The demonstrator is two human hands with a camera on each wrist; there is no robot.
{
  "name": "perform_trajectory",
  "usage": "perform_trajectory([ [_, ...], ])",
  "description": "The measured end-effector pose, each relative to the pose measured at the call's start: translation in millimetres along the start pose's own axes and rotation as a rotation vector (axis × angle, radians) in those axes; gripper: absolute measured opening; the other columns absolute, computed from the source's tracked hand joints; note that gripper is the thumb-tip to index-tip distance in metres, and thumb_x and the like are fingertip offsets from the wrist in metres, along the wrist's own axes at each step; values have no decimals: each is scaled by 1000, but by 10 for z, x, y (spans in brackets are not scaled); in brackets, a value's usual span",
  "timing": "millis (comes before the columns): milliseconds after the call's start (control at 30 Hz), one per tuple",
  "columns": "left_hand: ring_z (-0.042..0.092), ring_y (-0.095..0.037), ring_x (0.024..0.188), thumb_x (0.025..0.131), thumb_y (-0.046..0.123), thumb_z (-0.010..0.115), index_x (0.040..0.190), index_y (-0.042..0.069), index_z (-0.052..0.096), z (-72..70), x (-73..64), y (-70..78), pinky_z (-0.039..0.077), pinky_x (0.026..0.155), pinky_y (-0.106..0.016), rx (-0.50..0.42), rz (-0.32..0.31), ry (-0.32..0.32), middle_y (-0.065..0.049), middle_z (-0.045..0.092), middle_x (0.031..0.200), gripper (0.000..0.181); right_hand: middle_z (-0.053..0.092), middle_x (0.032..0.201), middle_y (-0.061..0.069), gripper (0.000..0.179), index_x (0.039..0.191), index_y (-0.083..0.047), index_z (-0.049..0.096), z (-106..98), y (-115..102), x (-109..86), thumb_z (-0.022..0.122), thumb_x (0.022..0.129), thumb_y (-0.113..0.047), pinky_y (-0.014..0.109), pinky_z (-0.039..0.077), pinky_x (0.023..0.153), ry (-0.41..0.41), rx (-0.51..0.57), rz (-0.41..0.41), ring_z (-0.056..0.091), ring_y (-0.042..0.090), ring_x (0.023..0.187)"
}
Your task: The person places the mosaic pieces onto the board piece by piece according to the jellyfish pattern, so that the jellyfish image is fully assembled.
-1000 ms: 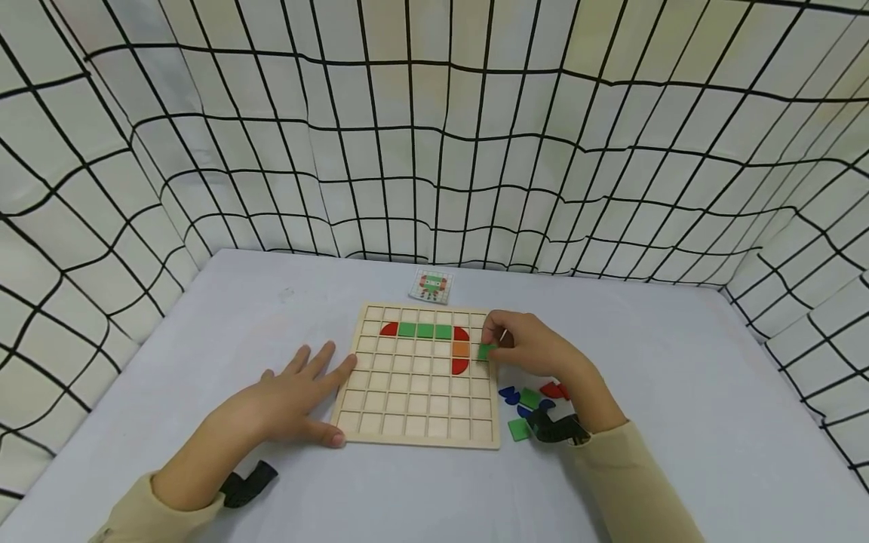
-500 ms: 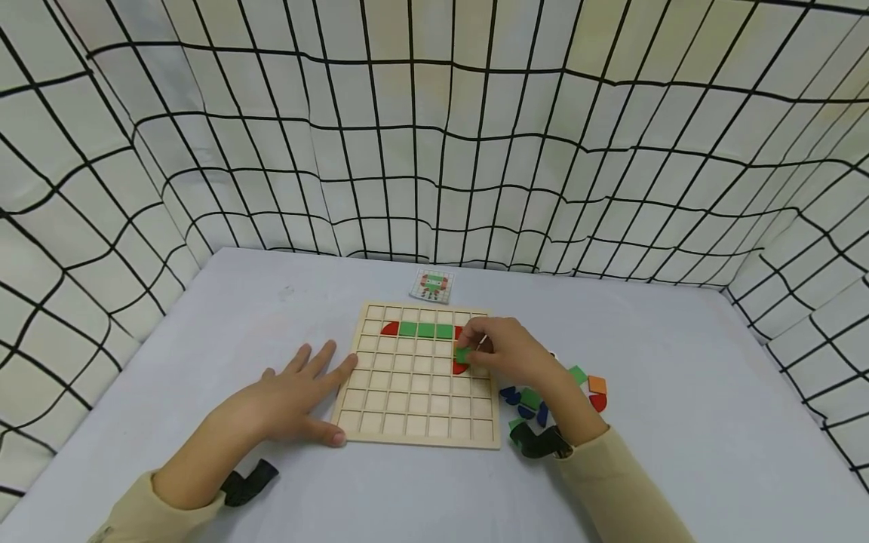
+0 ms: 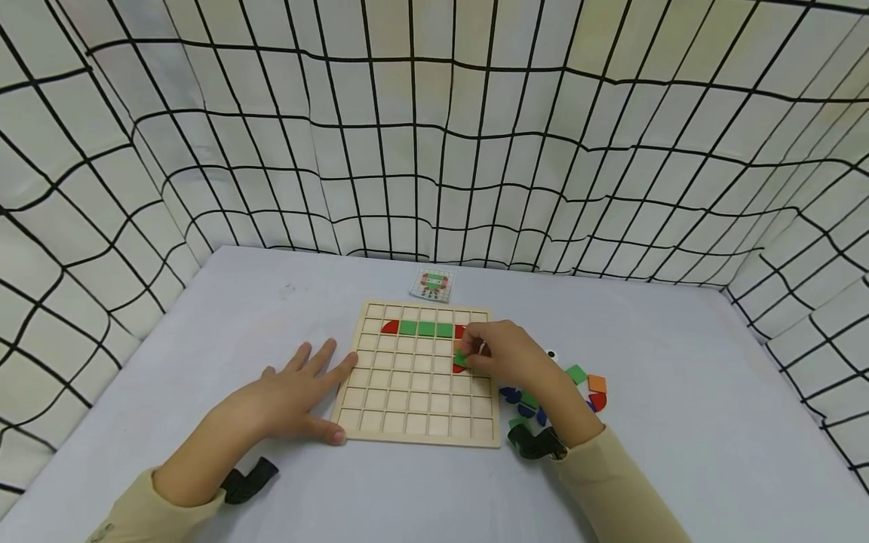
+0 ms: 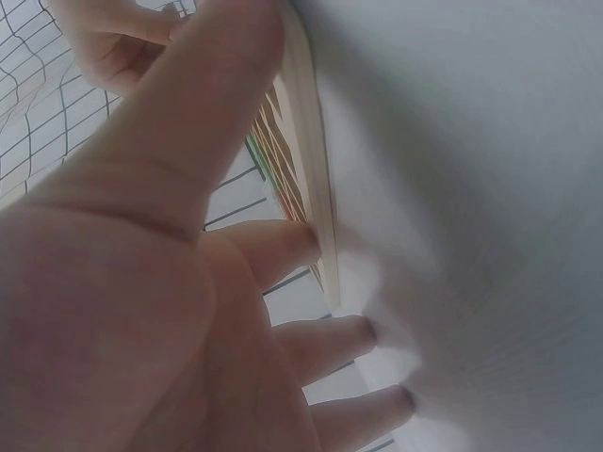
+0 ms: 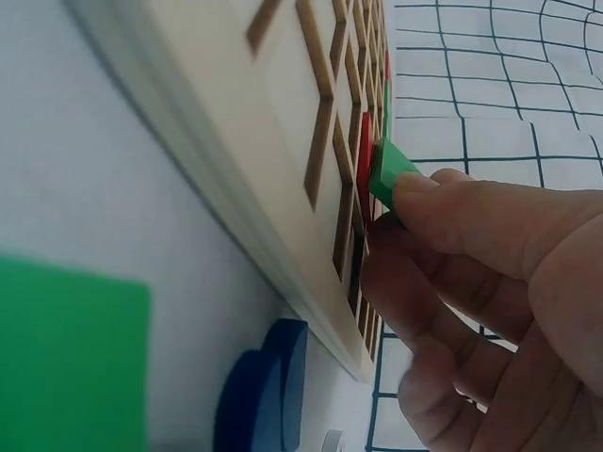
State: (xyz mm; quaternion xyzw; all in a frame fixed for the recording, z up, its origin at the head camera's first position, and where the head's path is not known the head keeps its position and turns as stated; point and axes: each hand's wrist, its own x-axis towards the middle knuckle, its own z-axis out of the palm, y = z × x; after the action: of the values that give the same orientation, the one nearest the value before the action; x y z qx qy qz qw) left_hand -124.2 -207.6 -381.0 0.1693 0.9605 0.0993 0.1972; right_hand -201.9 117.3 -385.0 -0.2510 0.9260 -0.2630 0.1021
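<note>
My right hand (image 3: 505, 351) pinches a green square tile (image 5: 388, 171) between thumb and fingers, over the right part of a wooden grid board (image 3: 414, 400). In the right wrist view the tile is tilted beside a red piece (image 5: 365, 155) set in the grid. A row of green tiles (image 3: 426, 329) lies near the board's far side, with a rounded red piece (image 3: 390, 326) at its left end. The orange tile below the right end is mostly hidden by my fingers. My left hand (image 3: 288, 400) lies with spread fingers at the board's left edge, forefinger and thumb touching it.
Right of the board lie loose pieces: blue ones (image 3: 526, 411), a green tile (image 3: 576, 374), an orange tile (image 3: 597, 384) and a red piece (image 3: 598, 401). Behind the board is a small picture card (image 3: 433, 284). Black netting (image 3: 434, 136) rises around the table (image 3: 679, 362).
My right hand has moved left with the green tile, from the board's right edge to over the red and orange column. The tile has turned slightly. My left hand stays in place.
</note>
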Motion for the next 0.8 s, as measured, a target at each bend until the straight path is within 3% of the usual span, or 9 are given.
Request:
perform_trajectory([
  [300, 10, -59, 145, 72, 67, 75, 159, 19, 26, 14, 4, -10, 21, 94, -86, 7, -7, 4, -25, 13, 164, 111, 58, 91, -6, 10, 88, -23, 67, 7, 29, 2, 75, 91, -17, 31, 46, 72, -58, -115, -43, 52, 13, 81],
  [500, 9, -59, 145, 72, 68, 75, 159, 19, 26, 16, 5, -15, 21, 94, -86, 7, -8, 0, -26, 13, 164, 112, 64, 93, -7, 13, 93, -21, 66, 10, 44, 19, 63, 93, -7, 29, 48, 68, -14, -30, -45, 55, 12, 77],
  [667, 9, -59, 145, 71, 67, 75, 160, 19, 26, 13, 4, -23, 21, 94, -86, 4, -3, 1, -26, 13, 164, 112, 63, 89, -7, 14, 99, -21, 59, 17, 10, 22, 66, 92, -10, 29, 46, 62, -17, 26, -55, 54, 13, 69],
  [800, 9, -59, 145, 72, 67, 74, 160, 19, 26, 10, -2, -22, 21, 94, -86, -2, 1, 2, -26, 13, 164, 111, 64, 89, -9, 12, 99, -21, 62, 38, -25, 24, 68, 93, -13, 29, 48, 63, -35, 47, -55, 55, 13, 71],
])
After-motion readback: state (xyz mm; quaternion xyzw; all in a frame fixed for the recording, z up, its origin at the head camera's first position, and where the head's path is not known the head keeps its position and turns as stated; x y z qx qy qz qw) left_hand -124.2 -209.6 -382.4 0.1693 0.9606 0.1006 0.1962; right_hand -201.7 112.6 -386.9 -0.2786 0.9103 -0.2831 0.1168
